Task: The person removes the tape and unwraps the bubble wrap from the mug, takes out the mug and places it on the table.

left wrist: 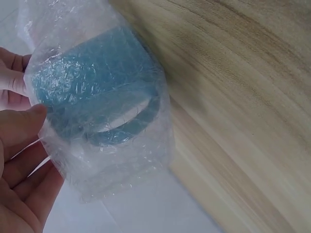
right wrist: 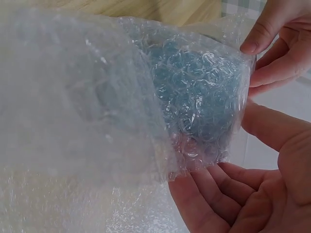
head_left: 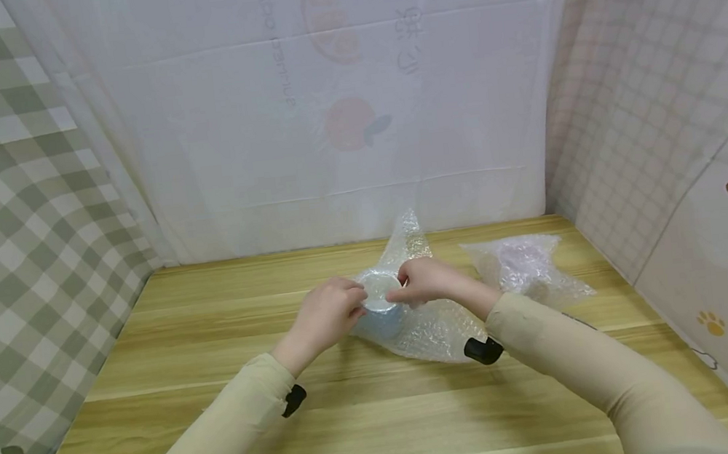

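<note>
A blue mug stands on the table with clear bubble wrap around its side. Its handle shows through the plastic in the left wrist view. My left hand pinches the wrap at the left of the mug's rim, thumb on one face and fingers on the other. At the right of the rim my right hand holds the wrap's edge, its fingertips lying behind the plastic in the right wrist view. A loose flap of wrap spreads out behind and to the right of the mug.
Another bubble-wrapped bundle, pale pinkish inside, lies at the right of the wooden table. A white cloth hangs behind the table. Checked cloth hangs on the left, and a patterned one on the right.
</note>
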### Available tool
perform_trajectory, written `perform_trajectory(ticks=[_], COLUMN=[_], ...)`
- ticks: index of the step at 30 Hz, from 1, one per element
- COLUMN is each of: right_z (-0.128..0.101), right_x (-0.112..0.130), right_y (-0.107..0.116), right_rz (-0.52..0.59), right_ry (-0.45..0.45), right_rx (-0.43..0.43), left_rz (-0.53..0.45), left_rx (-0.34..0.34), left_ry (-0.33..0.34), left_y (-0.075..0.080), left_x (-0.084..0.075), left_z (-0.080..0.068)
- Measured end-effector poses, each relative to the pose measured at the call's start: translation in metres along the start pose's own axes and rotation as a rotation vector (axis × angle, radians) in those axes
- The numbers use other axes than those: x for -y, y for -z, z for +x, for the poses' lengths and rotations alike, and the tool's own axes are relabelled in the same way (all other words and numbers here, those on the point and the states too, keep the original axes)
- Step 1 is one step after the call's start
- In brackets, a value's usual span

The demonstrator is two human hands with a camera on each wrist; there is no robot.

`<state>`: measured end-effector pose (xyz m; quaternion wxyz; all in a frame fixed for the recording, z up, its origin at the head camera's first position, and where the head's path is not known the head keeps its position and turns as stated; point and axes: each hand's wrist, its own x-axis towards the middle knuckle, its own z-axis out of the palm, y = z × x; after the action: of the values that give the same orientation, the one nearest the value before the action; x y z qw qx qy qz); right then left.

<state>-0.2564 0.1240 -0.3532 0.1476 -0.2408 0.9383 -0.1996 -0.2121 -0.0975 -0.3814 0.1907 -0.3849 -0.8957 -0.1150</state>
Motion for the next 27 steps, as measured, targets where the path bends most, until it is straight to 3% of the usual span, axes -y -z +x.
perform_trajectory(ticks=[12, 21, 24, 27], right_z=[0.003, 0.003, 0.002, 0.002], right_x=[0.000, 0.000, 0.001, 0.001], right_y=[-0.004, -0.006, -0.006, -0.006], right_rz=[0.010, 0.003, 0.005, 0.017], right_ry=[-0.028, -0.046, -0.053, -0.055], right_rx=[-0.017, -0.026, -0.023, -0.024], left_rz=[0.029, 0.080, 0.092, 0.078], left_rx=[-0.078, -0.056, -0.078, -0.115], left_ry=[-0.028, -0.022, -0.033, -0.003], left_y=[0.001, 0.000, -0.003, -0.006], left_x=[-0.003, -0.004, -0.004, -0.002], left_z=[0.004, 0.012, 0.014, 0.015])
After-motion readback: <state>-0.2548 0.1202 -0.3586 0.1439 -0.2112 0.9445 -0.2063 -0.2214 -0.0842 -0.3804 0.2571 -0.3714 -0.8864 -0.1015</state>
